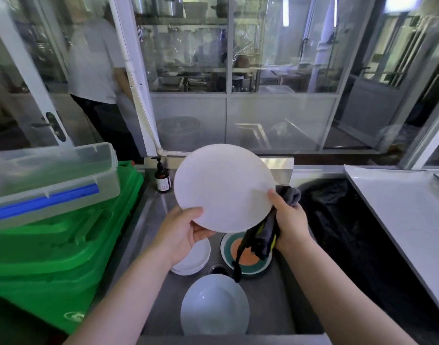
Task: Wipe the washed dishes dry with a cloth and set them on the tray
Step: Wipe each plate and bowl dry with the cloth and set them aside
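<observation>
From the head camera, the left hand [186, 232] is pinching the lower rim of a white plate [223, 188] raised over the sink [268, 302], while the right hand [289, 217] is gripping a dark cloth [268, 232] against its right edge. The plate is probably stiff, breakable and slippery if wet; holding opposite rims looks safest.

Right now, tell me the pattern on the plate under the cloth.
Orange centre, green ring, pale rim; head view.

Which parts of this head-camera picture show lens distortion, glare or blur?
Head view: the wide-angle lens bows the window frames outward; reflections veil the glass panes; the person behind the glass is soft and hazy; the round white plate is bright, nearly featureless.
</observation>
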